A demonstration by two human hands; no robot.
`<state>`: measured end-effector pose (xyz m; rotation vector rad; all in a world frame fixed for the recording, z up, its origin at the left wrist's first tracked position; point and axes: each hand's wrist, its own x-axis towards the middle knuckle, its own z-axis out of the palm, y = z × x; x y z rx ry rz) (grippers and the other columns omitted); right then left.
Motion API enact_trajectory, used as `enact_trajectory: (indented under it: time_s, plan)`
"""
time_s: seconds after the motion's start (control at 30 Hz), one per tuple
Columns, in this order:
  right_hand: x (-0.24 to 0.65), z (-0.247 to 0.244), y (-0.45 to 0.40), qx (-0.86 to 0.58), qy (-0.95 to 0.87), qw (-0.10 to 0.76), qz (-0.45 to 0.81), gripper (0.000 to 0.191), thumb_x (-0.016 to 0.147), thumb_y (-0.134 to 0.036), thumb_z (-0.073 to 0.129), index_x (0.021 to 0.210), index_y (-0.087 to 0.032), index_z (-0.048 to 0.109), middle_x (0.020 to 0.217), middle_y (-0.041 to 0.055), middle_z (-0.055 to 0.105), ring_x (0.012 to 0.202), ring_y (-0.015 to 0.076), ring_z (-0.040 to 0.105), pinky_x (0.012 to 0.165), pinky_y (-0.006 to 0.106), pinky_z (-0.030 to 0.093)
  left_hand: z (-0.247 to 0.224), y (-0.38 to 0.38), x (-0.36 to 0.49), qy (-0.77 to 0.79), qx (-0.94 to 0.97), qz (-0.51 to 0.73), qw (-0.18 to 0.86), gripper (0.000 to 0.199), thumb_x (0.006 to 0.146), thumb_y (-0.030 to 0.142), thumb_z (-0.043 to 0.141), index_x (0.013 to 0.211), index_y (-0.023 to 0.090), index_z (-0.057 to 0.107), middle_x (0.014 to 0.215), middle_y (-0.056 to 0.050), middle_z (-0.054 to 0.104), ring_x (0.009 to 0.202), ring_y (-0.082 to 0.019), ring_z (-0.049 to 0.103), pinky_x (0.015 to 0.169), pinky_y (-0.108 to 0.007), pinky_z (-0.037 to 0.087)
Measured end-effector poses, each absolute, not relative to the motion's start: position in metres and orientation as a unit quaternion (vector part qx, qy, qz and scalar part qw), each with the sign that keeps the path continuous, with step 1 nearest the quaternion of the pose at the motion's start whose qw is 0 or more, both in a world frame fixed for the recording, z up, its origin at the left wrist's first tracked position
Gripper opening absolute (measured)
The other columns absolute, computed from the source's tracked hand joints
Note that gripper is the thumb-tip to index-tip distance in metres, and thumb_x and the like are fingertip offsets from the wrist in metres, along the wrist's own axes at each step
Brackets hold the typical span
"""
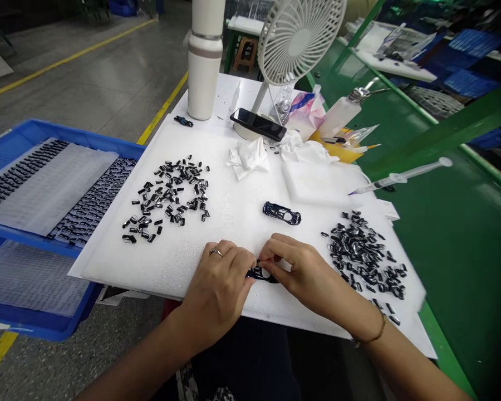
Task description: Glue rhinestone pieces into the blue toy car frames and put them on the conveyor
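- Head view: left hand (217, 284) and right hand (303, 270) close together, fingertips narrowly pinching a dark openwork plastic part (262, 273), partly hidden
- Part low on a white foam sheet (229, 223)
- Second openwork part (281, 213) just ahead
- Left heap of black clips (167, 200)
- Right heap of black clips (365, 256)

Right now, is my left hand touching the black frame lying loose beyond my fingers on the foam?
Apart: the head view shows bare foam sheet between the left hand and that black frame.
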<state>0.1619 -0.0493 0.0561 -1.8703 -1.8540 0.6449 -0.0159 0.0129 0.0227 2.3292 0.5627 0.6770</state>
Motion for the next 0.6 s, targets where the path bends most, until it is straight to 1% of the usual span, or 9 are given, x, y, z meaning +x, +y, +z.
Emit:
enact_trajectory:
  time_s: [0.07, 0.13, 0.23, 0.27, 0.33, 0.43, 0.47, 0.53, 0.6]
  plan:
    - [0.162, 0.056, -0.051, -0.682, -0.644, 0.236, 0.253, 0.010, 0.086, -0.013, 0.057, 0.077, -0.018, 0.058, 0.075, 0.0007, 0.058, 0.070, 0.0136, 0.055, 0.062, 0.026, 0.044, 0.022, 0.011, -0.016, 0.214, 0.887, 0.268, 0.310, 0.024, 0.086, 0.007, 0.059, 0.101, 0.018, 0.045, 0.094, -0.001, 0.058, 0.093, -0.019, 0.051, 0.083, -0.038, 0.041]
    - [0.164, 0.055, -0.056, -0.688, -0.607, 0.281, 0.282, 0.003, 0.086, -0.021, 0.061, 0.087, -0.020, 0.063, 0.082, 0.0016, 0.063, 0.077, 0.0149, 0.058, 0.067, 0.027, 0.048, 0.022, 0.008, -0.019, 0.212, 0.888, 0.277, 0.298, 0.027, 0.086, 0.009, 0.059, 0.108, 0.017, 0.045, 0.106, -0.004, 0.058, 0.100, -0.021, 0.051, 0.087, -0.040, 0.041]
    - [0.169, 0.053, -0.069, -0.696, -0.552, 0.365, 0.281, 0.018, 0.084, -0.033, 0.065, 0.099, -0.023, 0.067, 0.095, 0.0028, 0.068, 0.087, 0.0170, 0.062, 0.076, 0.028, 0.051, 0.023, 0.004, -0.029, 0.216, 0.877, 0.315, 0.293, 0.031, 0.087, 0.011, 0.060, 0.114, 0.015, 0.047, 0.124, -0.010, 0.051, 0.113, -0.023, 0.048, 0.097, -0.041, 0.040]
    - [0.170, 0.052, -0.075, -0.700, -0.536, 0.394, 0.259, 0.016, 0.084, -0.035, 0.066, 0.096, -0.024, 0.068, 0.095, 0.0026, 0.069, 0.086, 0.0171, 0.063, 0.076, 0.028, 0.051, 0.023, 0.004, -0.034, 0.219, 0.869, 0.342, 0.283, 0.029, 0.086, 0.010, 0.061, 0.112, 0.014, 0.049, 0.122, -0.011, 0.052, 0.113, -0.023, 0.048, 0.097, -0.040, 0.041]
    - [0.173, 0.049, -0.088, -0.712, -0.510, 0.442, 0.194, 0.009, 0.083, -0.033, 0.067, 0.085, -0.025, 0.069, 0.089, 0.0012, 0.069, 0.082, 0.0161, 0.064, 0.072, 0.025, 0.051, 0.023, 0.010, -0.050, 0.230, 0.856, 0.403, 0.229, 0.023, 0.085, 0.007, 0.062, 0.106, 0.013, 0.053, 0.108, -0.010, 0.057, 0.106, -0.021, 0.052, 0.092, -0.036, 0.045]
    - [0.174, 0.043, -0.108, -0.737, -0.480, 0.463, 0.108, 0.007, 0.082, -0.031, 0.067, 0.077, -0.025, 0.068, 0.082, -0.0005, 0.068, 0.077, 0.0149, 0.063, 0.064, 0.023, 0.049, 0.022, 0.030, -0.078, 0.277, 0.846, 0.448, 0.084, 0.017, 0.084, 0.006, 0.063, 0.099, 0.012, 0.057, 0.092, -0.007, 0.061, 0.093, -0.020, 0.056, 0.083, -0.035, 0.046]
    - [0.173, 0.041, -0.114, -0.745, -0.476, 0.459, 0.093, 0.006, 0.082, -0.031, 0.067, 0.078, -0.026, 0.068, 0.083, -0.0006, 0.068, 0.077, 0.0151, 0.063, 0.063, 0.023, 0.049, 0.023, 0.038, -0.088, 0.302, 0.843, 0.444, 0.035, 0.013, 0.085, 0.009, 0.063, 0.096, 0.013, 0.058, 0.089, -0.007, 0.062, 0.090, -0.020, 0.055, 0.082, -0.035, 0.045]
    - [0.169, 0.039, -0.123, -0.755, -0.475, 0.447, 0.076, 0.007, 0.083, -0.032, 0.065, 0.081, -0.026, 0.068, 0.085, -0.0004, 0.068, 0.079, 0.0157, 0.064, 0.065, 0.023, 0.049, 0.023, 0.053, -0.103, 0.388, 0.829, 0.404, -0.011, 0.005, 0.087, 0.018, 0.063, 0.091, 0.015, 0.061, 0.088, -0.006, 0.062, 0.090, -0.023, 0.053, 0.082, -0.038, 0.043]
    - [0.164, 0.039, -0.129, -0.757, -0.484, 0.433, 0.067, 0.009, 0.085, -0.033, 0.064, 0.083, -0.025, 0.068, 0.087, -0.0001, 0.069, 0.080, 0.0162, 0.065, 0.067, 0.023, 0.050, 0.023, 0.065, -0.110, 0.438, 0.820, 0.366, -0.026, 0.008, 0.089, 0.025, 0.061, 0.088, 0.018, 0.064, 0.089, -0.006, 0.062, 0.093, -0.025, 0.051, 0.082, -0.039, 0.041]
